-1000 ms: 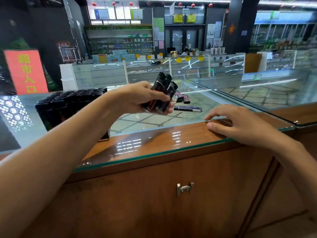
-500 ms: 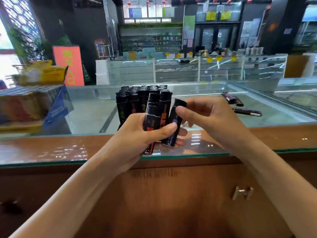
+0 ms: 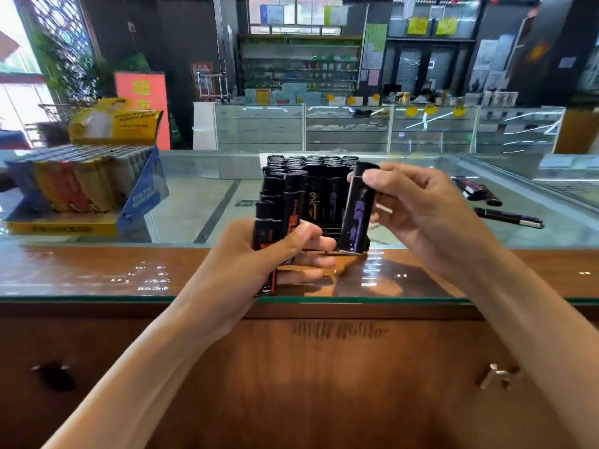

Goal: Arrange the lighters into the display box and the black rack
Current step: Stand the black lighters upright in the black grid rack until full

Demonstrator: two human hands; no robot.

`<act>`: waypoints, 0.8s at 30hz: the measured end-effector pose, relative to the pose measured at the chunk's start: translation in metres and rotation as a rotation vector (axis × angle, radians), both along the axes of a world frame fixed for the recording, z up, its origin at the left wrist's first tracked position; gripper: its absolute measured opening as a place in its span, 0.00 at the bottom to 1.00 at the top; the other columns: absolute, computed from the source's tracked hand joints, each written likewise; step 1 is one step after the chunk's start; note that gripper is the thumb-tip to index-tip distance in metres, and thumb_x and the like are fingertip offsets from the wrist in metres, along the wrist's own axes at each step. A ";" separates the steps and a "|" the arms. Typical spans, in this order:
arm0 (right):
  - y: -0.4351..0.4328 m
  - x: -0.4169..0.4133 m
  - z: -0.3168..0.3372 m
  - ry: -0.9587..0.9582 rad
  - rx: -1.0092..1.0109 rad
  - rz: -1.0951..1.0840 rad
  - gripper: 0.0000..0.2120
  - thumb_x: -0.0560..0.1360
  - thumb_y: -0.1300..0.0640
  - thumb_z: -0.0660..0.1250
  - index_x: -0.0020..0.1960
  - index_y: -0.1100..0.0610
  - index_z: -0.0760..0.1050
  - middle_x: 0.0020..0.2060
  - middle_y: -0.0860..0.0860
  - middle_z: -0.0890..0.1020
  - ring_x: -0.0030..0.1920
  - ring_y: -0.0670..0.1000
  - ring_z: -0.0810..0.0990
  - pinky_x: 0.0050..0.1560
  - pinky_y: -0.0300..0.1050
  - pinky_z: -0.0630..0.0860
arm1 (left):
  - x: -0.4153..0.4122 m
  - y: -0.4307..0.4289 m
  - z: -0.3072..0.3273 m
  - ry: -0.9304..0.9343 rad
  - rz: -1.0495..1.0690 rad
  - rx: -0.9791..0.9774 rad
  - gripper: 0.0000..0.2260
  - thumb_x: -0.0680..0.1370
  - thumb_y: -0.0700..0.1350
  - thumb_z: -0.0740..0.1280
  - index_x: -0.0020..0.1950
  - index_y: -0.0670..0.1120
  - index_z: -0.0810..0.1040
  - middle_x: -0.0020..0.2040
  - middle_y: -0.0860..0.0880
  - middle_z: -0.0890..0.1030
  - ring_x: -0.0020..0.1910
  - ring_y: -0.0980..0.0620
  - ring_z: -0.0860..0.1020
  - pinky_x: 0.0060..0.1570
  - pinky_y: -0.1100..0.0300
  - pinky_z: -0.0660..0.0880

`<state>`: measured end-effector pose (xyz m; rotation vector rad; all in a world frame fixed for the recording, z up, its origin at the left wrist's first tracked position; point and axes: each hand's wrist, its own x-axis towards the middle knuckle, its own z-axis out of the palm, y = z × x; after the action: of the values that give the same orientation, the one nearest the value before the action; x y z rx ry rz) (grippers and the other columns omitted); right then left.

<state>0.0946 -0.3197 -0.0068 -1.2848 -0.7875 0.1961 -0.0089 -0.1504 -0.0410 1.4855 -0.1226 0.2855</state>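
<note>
Left hand (image 3: 259,254): at 6 o'clock above the near edge of the glass-topped wooden table (image 3: 97,270), fingers curled round a bundle of black plastic lighters with red print (image 3: 282,215), held upright.

Right hand (image 3: 418,209): at 1 o'clock, thumb and fingers pinching the cap end of a single black lighter with purple print (image 3: 356,209), slightly tilted, its base just in front of the black rack (image 3: 325,230).

Rack: at 12 o'clock on the table, packed with upright black lighters.

Yellow-and-blue cardboard display box (image 3: 144,196): at 10 o'clock, holding rows of coloured lighters (its flap stands raised behind).

Loose dark lighters (image 3: 476,191): lying flat on the glass at 2 o'clock, well apart from the rack.
</note>
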 end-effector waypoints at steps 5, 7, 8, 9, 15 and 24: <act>-0.005 0.008 0.003 -0.046 -0.069 -0.047 0.07 0.76 0.63 0.63 0.40 0.62 0.75 0.35 0.53 0.77 0.41 0.55 0.73 0.42 0.47 0.69 | -0.004 0.020 0.005 -0.011 0.124 0.015 0.10 0.72 0.47 0.66 0.49 0.43 0.79 0.40 0.43 0.84 0.31 0.49 0.80 0.29 0.62 0.77; -0.006 0.012 0.004 -0.065 -0.089 -0.052 0.08 0.76 0.62 0.64 0.38 0.59 0.76 0.34 0.51 0.78 0.37 0.50 0.75 0.41 0.47 0.69 | -0.005 0.030 0.007 -0.014 0.170 0.036 0.08 0.72 0.48 0.66 0.42 0.44 0.80 0.36 0.44 0.82 0.25 0.51 0.75 0.24 0.64 0.74; -0.006 0.014 0.005 -0.080 -0.098 -0.065 0.08 0.76 0.61 0.64 0.39 0.59 0.77 0.34 0.51 0.79 0.37 0.49 0.76 0.40 0.45 0.70 | -0.005 0.034 0.007 -0.014 0.185 0.041 0.11 0.73 0.49 0.66 0.42 0.42 0.80 0.34 0.44 0.81 0.23 0.51 0.73 0.22 0.64 0.72; -0.007 0.017 0.006 -0.100 -0.110 -0.088 0.07 0.76 0.60 0.65 0.41 0.60 0.78 0.36 0.53 0.79 0.38 0.50 0.76 0.38 0.43 0.70 | -0.004 0.038 0.007 -0.013 0.194 0.034 0.14 0.73 0.50 0.65 0.44 0.38 0.77 0.33 0.44 0.81 0.22 0.51 0.72 0.21 0.64 0.71; -0.005 0.035 0.012 -0.312 -0.211 -0.347 0.05 0.72 0.61 0.71 0.47 0.59 0.79 0.37 0.54 0.82 0.34 0.47 0.78 0.36 0.38 0.75 | -0.005 0.046 0.005 -0.008 0.136 -0.023 0.09 0.72 0.48 0.66 0.39 0.47 0.83 0.38 0.42 0.83 0.26 0.48 0.76 0.29 0.57 0.78; 0.015 0.033 0.013 -0.603 -0.354 -0.519 0.10 0.69 0.58 0.75 0.49 0.57 0.82 0.39 0.53 0.84 0.40 0.53 0.83 0.46 0.47 0.81 | -0.002 0.049 0.000 0.001 0.154 -0.002 0.10 0.67 0.50 0.70 0.43 0.46 0.85 0.45 0.41 0.84 0.43 0.40 0.83 0.41 0.45 0.81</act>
<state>0.1273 -0.3051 0.0060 -1.8774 -0.9139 -0.5147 -0.0109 -0.1011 -0.0408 1.4951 -0.0068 0.4088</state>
